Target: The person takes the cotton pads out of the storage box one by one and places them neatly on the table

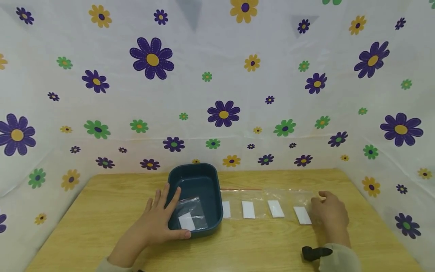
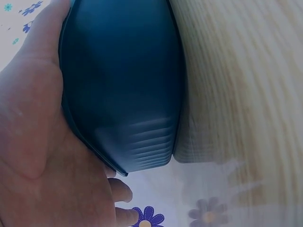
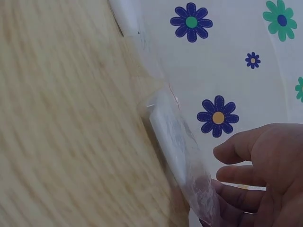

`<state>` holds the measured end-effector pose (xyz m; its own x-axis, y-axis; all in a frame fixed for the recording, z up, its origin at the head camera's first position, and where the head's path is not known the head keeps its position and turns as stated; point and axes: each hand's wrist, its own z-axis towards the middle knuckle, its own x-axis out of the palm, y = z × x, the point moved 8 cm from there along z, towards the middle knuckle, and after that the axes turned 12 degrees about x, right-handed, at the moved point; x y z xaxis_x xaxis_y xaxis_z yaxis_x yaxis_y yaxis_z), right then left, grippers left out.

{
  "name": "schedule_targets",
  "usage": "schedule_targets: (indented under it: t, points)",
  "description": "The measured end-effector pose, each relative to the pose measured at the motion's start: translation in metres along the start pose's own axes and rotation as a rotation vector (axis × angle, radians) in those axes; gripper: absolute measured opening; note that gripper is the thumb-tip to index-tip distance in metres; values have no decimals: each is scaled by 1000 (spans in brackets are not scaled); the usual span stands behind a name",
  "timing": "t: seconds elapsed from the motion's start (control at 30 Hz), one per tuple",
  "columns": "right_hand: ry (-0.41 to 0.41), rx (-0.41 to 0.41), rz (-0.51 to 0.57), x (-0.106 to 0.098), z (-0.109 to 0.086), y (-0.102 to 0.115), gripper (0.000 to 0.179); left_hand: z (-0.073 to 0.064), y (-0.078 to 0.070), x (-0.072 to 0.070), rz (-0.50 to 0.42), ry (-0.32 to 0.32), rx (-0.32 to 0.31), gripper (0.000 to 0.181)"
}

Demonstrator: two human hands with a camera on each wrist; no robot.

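My left hand (image 1: 154,219) rests on a dark teal plastic bin (image 1: 219,196), fingers spread along its left side and thumb at the near rim. Inside the bin lies a clear zip bag (image 1: 200,211) with a white rectangular piece in it. To the bin's right, several similar bags lie in a row. My right hand (image 1: 331,213) is at the right edge of the last bag (image 1: 302,200). In the right wrist view, that bag (image 3: 173,146) stands out beside the loosely bent fingers; lower fingers touch its edge, while thumb and forefinger stay apart.
The wood-grain table (image 1: 258,245) has a white flowered cloth (image 1: 204,94) behind it and on both sides. A black strap piece (image 1: 316,253) sits at the right sleeve. The nearest bag of the row (image 1: 226,209) is partly hidden by the bin.
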<state>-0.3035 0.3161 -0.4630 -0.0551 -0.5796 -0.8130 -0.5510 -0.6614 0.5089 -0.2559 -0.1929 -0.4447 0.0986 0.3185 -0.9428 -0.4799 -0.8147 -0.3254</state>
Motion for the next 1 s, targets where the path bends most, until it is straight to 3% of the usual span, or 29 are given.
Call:
schedule_targets:
  t: [0.33,0.6,0.83,1.0]
  points:
    - [-19,73,-9,-2,-2,-2,60,0,2,-1,7,-5,5,127]
    - [-35,2,24,-1,-4,8,59,-3,2,0,5,-10,3,126]
    - [19,-118,200,11,-14,25,56,-4,5,3,14,-5,-5,126]
    - [142,-158,417,20,-20,42,54,-4,5,2,7,-16,-2,126]
